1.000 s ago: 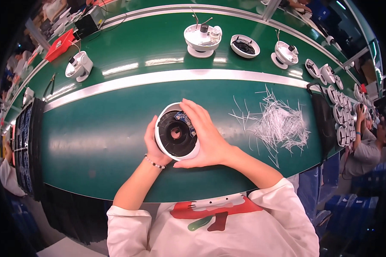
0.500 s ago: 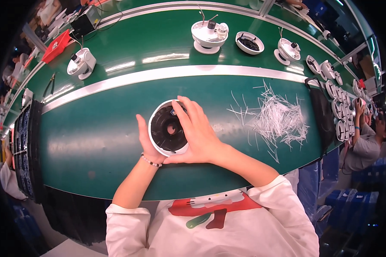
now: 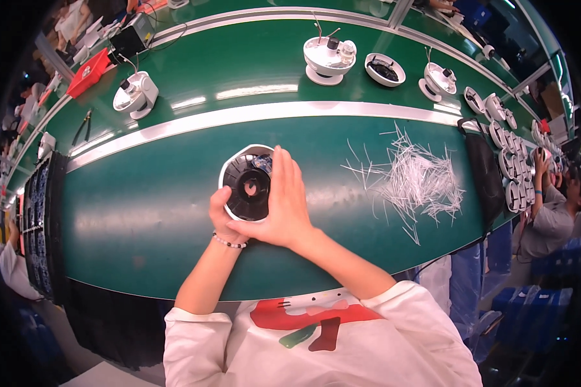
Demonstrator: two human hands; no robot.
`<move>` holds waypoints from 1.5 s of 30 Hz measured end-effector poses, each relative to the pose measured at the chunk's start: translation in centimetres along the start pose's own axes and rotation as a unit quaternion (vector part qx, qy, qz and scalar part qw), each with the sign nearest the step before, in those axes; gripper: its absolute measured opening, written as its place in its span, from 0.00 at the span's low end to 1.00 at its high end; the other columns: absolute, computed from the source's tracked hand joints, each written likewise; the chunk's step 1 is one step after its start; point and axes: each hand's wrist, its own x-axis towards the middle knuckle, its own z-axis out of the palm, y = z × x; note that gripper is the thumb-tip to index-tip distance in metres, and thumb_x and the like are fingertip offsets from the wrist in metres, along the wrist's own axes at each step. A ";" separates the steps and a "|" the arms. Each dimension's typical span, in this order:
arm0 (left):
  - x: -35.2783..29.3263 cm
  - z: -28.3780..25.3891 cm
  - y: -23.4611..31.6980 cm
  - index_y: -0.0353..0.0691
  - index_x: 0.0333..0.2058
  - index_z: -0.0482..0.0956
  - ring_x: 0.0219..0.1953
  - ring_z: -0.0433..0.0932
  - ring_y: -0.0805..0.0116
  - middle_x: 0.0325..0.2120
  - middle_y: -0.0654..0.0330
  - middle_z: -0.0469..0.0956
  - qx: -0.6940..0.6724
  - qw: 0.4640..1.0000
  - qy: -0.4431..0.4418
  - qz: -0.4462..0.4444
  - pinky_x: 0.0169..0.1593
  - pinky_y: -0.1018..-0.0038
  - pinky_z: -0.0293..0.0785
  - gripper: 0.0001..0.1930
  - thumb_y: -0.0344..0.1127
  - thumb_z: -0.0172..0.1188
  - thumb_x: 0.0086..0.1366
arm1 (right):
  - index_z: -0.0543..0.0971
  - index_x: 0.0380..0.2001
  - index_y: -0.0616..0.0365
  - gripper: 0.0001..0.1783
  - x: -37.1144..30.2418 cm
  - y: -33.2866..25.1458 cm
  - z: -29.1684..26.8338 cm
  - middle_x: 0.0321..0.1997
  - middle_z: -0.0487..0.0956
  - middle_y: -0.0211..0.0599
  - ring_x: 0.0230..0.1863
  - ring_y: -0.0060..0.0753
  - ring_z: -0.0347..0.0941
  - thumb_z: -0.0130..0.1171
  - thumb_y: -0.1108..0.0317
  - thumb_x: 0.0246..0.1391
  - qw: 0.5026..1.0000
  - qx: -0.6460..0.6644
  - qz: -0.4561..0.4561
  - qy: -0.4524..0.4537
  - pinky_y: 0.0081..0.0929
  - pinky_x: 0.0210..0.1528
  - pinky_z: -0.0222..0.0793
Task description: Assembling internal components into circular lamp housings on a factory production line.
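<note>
Between my hands, above the green table, is a round white camera housing (image 3: 239, 201) with a black inside and a hole in its middle. A small circuit part (image 3: 262, 162) shows near its upper rim. My left hand (image 3: 221, 209), with a beaded bracelet at the wrist, is wrapped round the lower left of the housing; its fingers are partly hidden behind it. Along the right side lies my right hand (image 3: 285, 203), its fingers stretched upward against the rim and its thumb at the lower edge.
A pile of thin white strips (image 3: 419, 180) lies to the right, beside a black bag (image 3: 483, 171). On the far belt stand white camera units (image 3: 329, 59), an open shell (image 3: 385, 69) and pliers (image 3: 82, 127). Black racks (image 3: 37, 226) line the left; another person (image 3: 549, 219) sits at right.
My right hand has slid from over the top of the housing to its right side. My left thumb has closed onto the left rim. The units on the far belt have shifted right.
</note>
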 end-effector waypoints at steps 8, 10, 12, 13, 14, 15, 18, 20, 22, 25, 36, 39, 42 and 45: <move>0.4 1.2 -0.1 0.34 0.48 0.62 0.46 0.68 0.58 0.45 0.50 0.67 -0.017 1.000 0.023 0.004 0.49 0.66 0.65 0.31 0.52 0.43 0.50 | 0.43 0.56 0.66 0.63 -0.5 1.0 -0.2 0.59 0.46 0.56 0.59 0.59 0.42 0.65 0.44 0.21 0.995 0.069 -0.045 0.047 0.49 0.56 0.40; 1.6 1.0 -0.1 0.35 0.45 0.66 0.44 0.69 0.60 0.42 0.52 0.69 -0.013 0.994 0.100 -0.051 0.49 0.66 0.66 0.28 0.51 0.41 0.52 | 0.43 0.56 0.64 0.63 -0.8 2.3 -0.8 0.59 0.45 0.56 0.60 0.61 0.40 0.67 0.47 0.20 0.993 0.061 -0.096 0.031 0.50 0.57 0.39; 3.2 -0.4 0.0 0.36 0.40 0.68 0.43 0.71 0.63 0.40 0.54 0.71 -0.009 0.986 0.129 -0.101 0.48 0.66 0.67 0.23 0.48 0.41 0.55 | 0.44 0.56 0.62 0.62 -1.3 3.3 -2.1 0.60 0.44 0.55 0.60 0.61 0.39 0.69 0.51 0.19 0.989 0.032 -0.139 0.029 0.50 0.57 0.38; 4.7 -0.4 -0.2 0.37 0.38 0.68 0.39 0.71 0.64 0.37 0.56 0.72 -0.023 0.978 0.178 -0.108 0.45 0.70 0.68 0.20 0.47 0.41 0.56 | 0.43 0.56 0.62 0.61 -1.7 3.7 -2.7 0.60 0.43 0.56 0.60 0.61 0.38 0.69 0.54 0.21 0.990 0.020 -0.131 0.050 0.50 0.58 0.38; 6.1 -0.5 0.0 0.37 0.38 0.68 0.39 0.71 0.65 0.37 0.56 0.72 -0.015 0.980 0.178 -0.091 0.46 0.70 0.66 0.18 0.45 0.42 0.56 | 0.43 0.57 0.61 0.60 -1.9 3.7 -3.1 0.60 0.43 0.56 0.60 0.61 0.38 0.69 0.56 0.22 0.990 0.017 -0.124 0.067 0.50 0.58 0.38; 7.6 -0.8 0.3 0.37 0.37 0.68 0.40 0.71 0.65 0.37 0.56 0.72 -0.006 0.981 0.179 -0.074 0.47 0.70 0.65 0.17 0.44 0.43 0.57 | 0.42 0.57 0.61 0.60 -2.0 3.8 -3.3 0.60 0.43 0.56 0.60 0.61 0.38 0.69 0.57 0.23 0.990 0.014 -0.115 0.083 0.50 0.58 0.38; 14.3 -3.1 0.8 0.37 0.37 0.68 0.40 0.70 0.66 0.35 0.56 0.72 0.029 0.985 0.173 0.001 0.47 0.71 0.64 0.14 0.40 0.43 0.59 | 0.41 0.57 0.61 0.60 -1.8 4.5 -3.1 0.60 0.42 0.56 0.60 0.61 0.38 0.69 0.59 0.24 0.989 0.000 -0.117 0.095 0.50 0.58 0.38; 19.5 -5.5 0.7 0.35 0.35 0.69 0.39 0.70 0.67 0.35 0.56 0.72 0.057 0.978 0.182 0.081 0.45 0.72 0.65 0.11 0.37 0.46 0.58 | 0.41 0.57 0.61 0.60 -1.3 4.6 -3.8 0.60 0.42 0.56 0.60 0.61 0.39 0.69 0.59 0.25 0.988 -0.016 -0.125 0.089 0.49 0.58 0.39; 23.5 -7.0 1.2 0.32 0.36 0.69 0.39 0.70 0.67 0.36 0.56 0.72 0.087 0.965 0.205 0.137 0.44 0.74 0.65 0.13 0.36 0.51 0.57 | 0.40 0.57 0.62 0.60 -0.8 4.7 -3.9 0.60 0.42 0.56 0.60 0.61 0.39 0.69 0.60 0.25 0.989 -0.030 -0.124 0.080 0.49 0.58 0.39; 24.9 -7.7 2.8 0.28 0.43 0.67 0.44 0.69 0.65 0.42 0.52 0.70 0.264 0.905 0.282 0.180 0.47 0.73 0.64 0.22 0.39 0.56 0.54 | 0.40 0.57 0.62 0.60 -0.9 4.7 -3.3 0.60 0.43 0.56 0.60 0.61 0.40 0.69 0.61 0.25 0.994 -0.038 -0.090 0.056 0.49 0.58 0.40; 11.7 -18.6 22.1 0.35 0.39 0.68 0.25 0.72 0.70 0.29 0.57 0.73 0.608 0.560 0.369 0.426 0.30 0.76 0.68 0.14 0.31 0.55 0.52 | 0.47 0.55 0.66 0.54 -1.9 2.6 -0.2 0.59 0.47 0.56 0.60 0.59 0.42 0.67 0.58 0.28 0.990 -0.057 -0.055 -0.113 0.52 0.57 0.37; 10.9 -24.7 28.1 0.35 0.44 0.63 0.29 0.72 0.63 0.32 0.54 0.70 0.657 0.495 0.469 0.322 0.33 0.70 0.69 0.23 0.34 0.58 0.49 | 0.49 0.53 0.68 0.53 -0.7 2.3 0.8 0.58 0.49 0.55 0.60 0.57 0.42 0.65 0.53 0.29 0.977 -0.126 -0.026 -0.169 0.54 0.57 0.34; 11.0 -29.5 33.4 0.35 0.45 0.62 0.39 0.68 0.56 0.38 0.50 0.66 0.704 0.373 0.547 0.257 0.42 0.66 0.66 0.29 0.38 0.62 0.46 | 0.50 0.53 0.67 0.52 -0.1 1.7 1.7 0.58 0.51 0.55 0.59 0.57 0.43 0.65 0.51 0.29 0.976 -0.133 -0.011 -0.170 0.54 0.57 0.33; 12.2 -29.3 37.2 0.36 0.46 0.62 0.43 0.66 0.51 0.42 0.48 0.63 0.709 0.320 0.588 0.221 0.46 0.66 0.64 0.32 0.41 0.64 0.44 | 0.51 0.53 0.67 0.51 0.3 0.7 1.8 0.57 0.52 0.54 0.59 0.56 0.44 0.64 0.50 0.29 0.979 -0.135 -0.009 -0.155 0.55 0.57 0.34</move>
